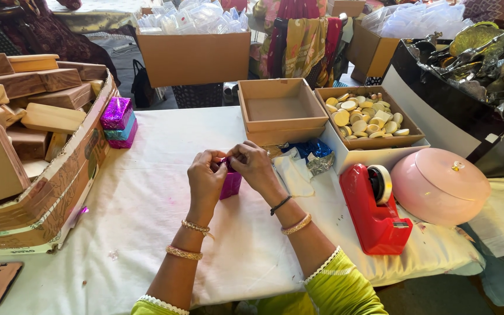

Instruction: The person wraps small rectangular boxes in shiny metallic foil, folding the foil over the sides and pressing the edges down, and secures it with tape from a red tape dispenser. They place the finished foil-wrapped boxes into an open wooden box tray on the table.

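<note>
While three wrapped foil boxes (pixel 118 122) are stacked at ten o'clock, a small magenta foil-wrapped box (pixel 230 184) is pinched by left hand (pixel 205 175) and right hand (pixel 255 166) fingertips; wrapping appears unfinished.

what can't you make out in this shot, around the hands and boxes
- Magenta box, head view: its top is hidden behind the left hand and right hand, so what the fingers pinch there cannot be told.
- Open cardboard box: only a bare floor shows; the near wall hides the front of the inside.
- Big carton of wooden blocks: cut off by the left edge.
- Bags in the far carton: too small and blurred to tell their contents.
</note>
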